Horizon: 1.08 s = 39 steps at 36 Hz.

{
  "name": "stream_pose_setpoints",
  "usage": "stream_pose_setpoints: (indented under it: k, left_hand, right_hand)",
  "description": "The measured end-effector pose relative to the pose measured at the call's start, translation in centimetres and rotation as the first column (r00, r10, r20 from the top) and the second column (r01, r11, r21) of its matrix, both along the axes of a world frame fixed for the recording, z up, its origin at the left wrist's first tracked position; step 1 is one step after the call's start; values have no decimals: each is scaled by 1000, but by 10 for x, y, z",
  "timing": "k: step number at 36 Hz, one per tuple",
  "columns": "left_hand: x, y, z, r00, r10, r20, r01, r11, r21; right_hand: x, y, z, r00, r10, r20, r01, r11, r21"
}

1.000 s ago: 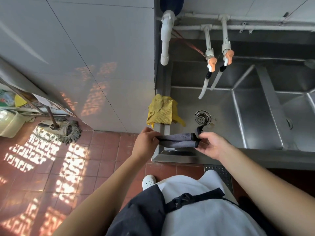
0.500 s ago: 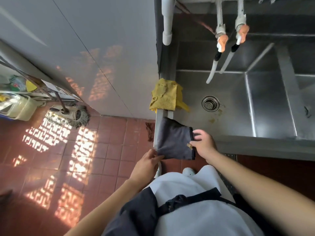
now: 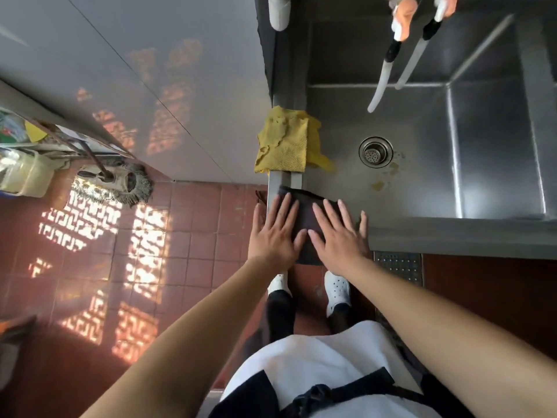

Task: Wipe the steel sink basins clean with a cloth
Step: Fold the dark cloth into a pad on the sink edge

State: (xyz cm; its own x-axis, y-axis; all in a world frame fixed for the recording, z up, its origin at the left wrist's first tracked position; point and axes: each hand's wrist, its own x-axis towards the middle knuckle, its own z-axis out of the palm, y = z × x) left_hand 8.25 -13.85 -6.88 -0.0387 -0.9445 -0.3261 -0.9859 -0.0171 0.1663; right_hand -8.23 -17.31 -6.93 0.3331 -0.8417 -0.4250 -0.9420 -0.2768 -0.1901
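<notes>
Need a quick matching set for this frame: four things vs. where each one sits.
Things:
1. dark cloth
2. yellow cloth
3. drain
4. mop

Places:
A. floor of the basin
B. tiled floor by the wall
C. under both flat hands, on the sink's near corner
D. draped over the sink's left rim

Pairs: 1-C, 2-D, 3-A, 4-B

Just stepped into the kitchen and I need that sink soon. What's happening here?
A person is pressing both flat hands, left hand and right hand, on a dark grey cloth spread over the front left corner of the steel sink. A yellow cloth hangs over the left rim. The basin shows yellowish stains near the drain.
</notes>
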Motion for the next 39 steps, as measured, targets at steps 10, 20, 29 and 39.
stream_pose_setpoints:
  k: [10,20,29,39]
  left_hand:
    - [13,-1,-19,996,-26,-80,21,998,-58]
    - [27,33,19,17,765,-643,-753,433,496]
    - [-6,61,6,-486,808,-333,-363,159,918]
    - [-10,68,20,-512,659,-551,-548,243,801]
  right_hand:
    - [-6,-1,-9,1000,20,19,-19,1000,-10]
    - [18,-69,31,962,-245,118,220,957,189]
    - [44,-125,18,960,-268,79,150,733,663]
    - [26,-137,35,958,-107,265,-12,912,410]
